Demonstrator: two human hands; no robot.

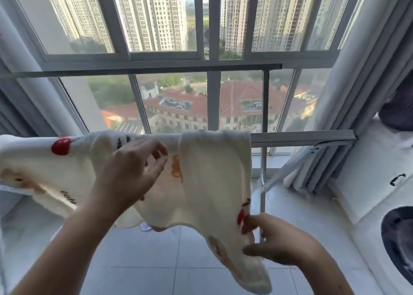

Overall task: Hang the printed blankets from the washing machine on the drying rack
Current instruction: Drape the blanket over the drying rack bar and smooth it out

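Observation:
A cream printed blanket [210, 174] with red and brown figures hangs over the grey bar of the drying rack [301, 136] in front of the window. My left hand [131, 171] lies against the cloth near its top, fingers spread and slightly curled. Lower right, my right hand [274, 243] pinches the blanket's hanging right edge between thumb and fingers. The washing machine [397, 245] shows its dark round door opening at the right edge.
A large window with grey frames [212, 98] fills the wall behind the rack. White curtains [357, 93] hang at the right beside a white counter [380, 183] above the washer. Pale floor tiles [156, 261] lie below. A dark item [397, 107] rests on the counter.

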